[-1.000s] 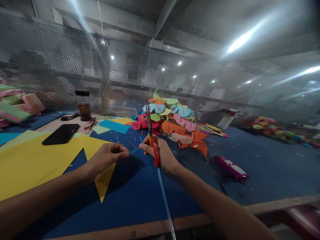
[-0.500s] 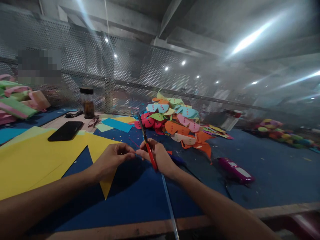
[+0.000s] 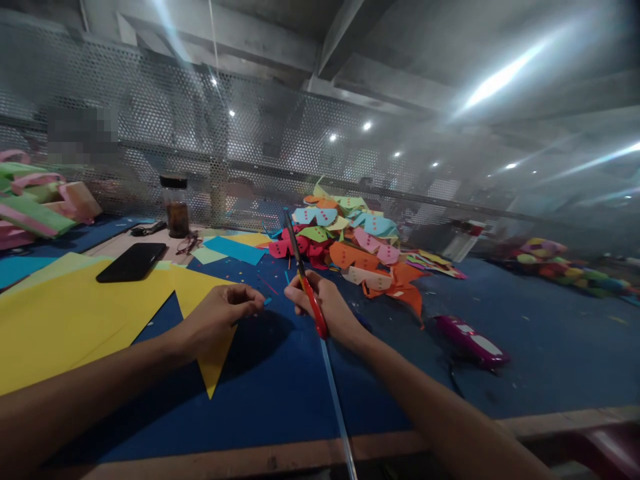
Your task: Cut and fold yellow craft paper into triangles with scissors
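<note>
My right hand (image 3: 327, 303) grips red-handled scissors (image 3: 306, 280) whose blades point up and away over the blue table (image 3: 280, 393). A long thin blue paper strip (image 3: 336, 407) runs from under that hand toward the table's near edge. My left hand (image 3: 220, 315) is just to the left, its fingers pinched on a tiny blue paper piece (image 3: 267, 301). A small gap separates the two hands. Under my left hand lies a yellow paper sheet (image 3: 75, 313) with a pointed corner.
A pile of coloured paper cut-outs (image 3: 350, 247) lies beyond the hands. A black phone (image 3: 131, 261) rests on the yellow sheet, with a dark jar (image 3: 176, 215) and glasses behind it. A purple stapler-like tool (image 3: 473, 341) lies at the right. A perforated metal screen stands behind.
The hands met half a second ago and have now parted. My left hand keeps a small blue piece, and the scissors have swung more upright.
</note>
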Demonstrator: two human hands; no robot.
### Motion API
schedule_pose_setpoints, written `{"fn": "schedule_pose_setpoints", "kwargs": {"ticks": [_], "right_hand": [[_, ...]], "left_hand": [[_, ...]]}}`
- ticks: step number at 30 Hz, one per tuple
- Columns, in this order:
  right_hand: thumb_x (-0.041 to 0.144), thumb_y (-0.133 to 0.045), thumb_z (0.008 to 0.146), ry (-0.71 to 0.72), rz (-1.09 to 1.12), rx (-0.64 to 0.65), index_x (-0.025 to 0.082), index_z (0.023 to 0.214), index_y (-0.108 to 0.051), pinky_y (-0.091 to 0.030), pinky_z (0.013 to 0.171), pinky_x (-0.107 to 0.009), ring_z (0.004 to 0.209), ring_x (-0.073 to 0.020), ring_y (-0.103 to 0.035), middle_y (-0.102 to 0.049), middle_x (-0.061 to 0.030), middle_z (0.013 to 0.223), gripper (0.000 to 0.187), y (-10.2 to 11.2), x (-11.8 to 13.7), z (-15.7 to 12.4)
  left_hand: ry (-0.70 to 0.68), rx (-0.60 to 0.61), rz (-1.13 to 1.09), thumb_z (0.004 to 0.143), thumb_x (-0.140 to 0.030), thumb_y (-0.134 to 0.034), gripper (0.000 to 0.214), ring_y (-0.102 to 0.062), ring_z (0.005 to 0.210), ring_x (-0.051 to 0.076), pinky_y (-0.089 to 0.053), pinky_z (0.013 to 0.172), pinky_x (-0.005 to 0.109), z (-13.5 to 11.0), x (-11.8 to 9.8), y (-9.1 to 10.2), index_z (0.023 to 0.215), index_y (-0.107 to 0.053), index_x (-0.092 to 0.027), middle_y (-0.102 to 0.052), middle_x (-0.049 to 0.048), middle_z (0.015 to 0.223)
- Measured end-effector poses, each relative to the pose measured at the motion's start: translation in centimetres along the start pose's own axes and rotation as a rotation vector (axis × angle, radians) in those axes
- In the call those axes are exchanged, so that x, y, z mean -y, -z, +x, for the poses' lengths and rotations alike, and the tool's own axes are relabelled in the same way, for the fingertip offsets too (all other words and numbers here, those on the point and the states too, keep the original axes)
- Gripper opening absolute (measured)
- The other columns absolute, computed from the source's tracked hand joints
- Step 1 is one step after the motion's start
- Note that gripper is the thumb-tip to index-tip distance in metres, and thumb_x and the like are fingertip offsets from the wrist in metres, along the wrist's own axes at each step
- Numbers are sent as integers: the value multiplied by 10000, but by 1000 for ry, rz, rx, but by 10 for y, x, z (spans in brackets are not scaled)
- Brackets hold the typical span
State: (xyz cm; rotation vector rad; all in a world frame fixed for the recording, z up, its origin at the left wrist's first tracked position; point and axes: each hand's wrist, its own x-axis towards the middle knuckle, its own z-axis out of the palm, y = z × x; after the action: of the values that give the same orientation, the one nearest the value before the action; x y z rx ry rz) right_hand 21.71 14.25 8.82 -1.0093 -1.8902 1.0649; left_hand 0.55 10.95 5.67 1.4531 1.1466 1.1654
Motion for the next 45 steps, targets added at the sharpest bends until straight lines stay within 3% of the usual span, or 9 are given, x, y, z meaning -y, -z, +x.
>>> {"fn": "schedule_pose_setpoints", "kwargs": {"ticks": [2,8,12,21,28,38,45], "right_hand": [[432,-636,863,20,-107,22,214,901,-550,-418,600,-275,627,-143,-549,-561,35,707,238,5,-1,0],[365,-648,874,89,-719,-35,207,921,-537,-328,640,-279,741,-170,-560,-608,-15,886,199,5,4,-10],[427,-631,913,75,-894,-34,196,952,-563,-284,627,-275,766,-175,-593,-627,-31,950,244,2,7,-14],[566,-610,913,14,-991,15,200,922,-576,-240,590,-266,742,-182,-605,-647,-25,861,368,5,10,-15],[574,-594,921,28,-1024,26,192,943,-593,-247,594,-273,779,-197,-622,-646,-28,824,383,5,10,-15],[561,-570,933,18,-1063,70,195,967,-618,-234,590,-274,772,-204,-640,-666,-36,825,370,3,12,-18],[540,-585,931,34,-1071,86,194,965,-632,-275,611,-282,814,-221,-656,-687,-46,838,351,2,12,-19]], "left_hand": [[19,-15,-82,684,-361,-780,211,-600,702,147,-443,710,274,0,-4,1,744,-711,-171,-688,7,715],[74,-52,-279,607,-387,-865,297,-556,649,124,-425,671,254,0,-10,2,696,-690,-164,-660,0,660],[82,-128,-332,547,-349,-895,316,-560,657,123,-436,682,252,1,-12,4,743,-730,-164,-651,-5,649],[115,-178,-418,533,-316,-883,292,-557,677,112,-453,673,233,2,-11,10,713,-711,-165,-635,-5,711],[121,-165,-445,535,-369,-917,367,-604,761,132,-484,730,232,4,-11,10,726,-679,-165,-655,12,772],[65,-162,-431,608,-293,-854,235,-560,692,116,-447,685,239,5,-6,13,734,-703,-166,-659,9,750],[46,-183,-394,575,-332,-866,284,-556,657,129,-439,688,271,5,-9,11,740,-704,-165,-667,15,710]]}}
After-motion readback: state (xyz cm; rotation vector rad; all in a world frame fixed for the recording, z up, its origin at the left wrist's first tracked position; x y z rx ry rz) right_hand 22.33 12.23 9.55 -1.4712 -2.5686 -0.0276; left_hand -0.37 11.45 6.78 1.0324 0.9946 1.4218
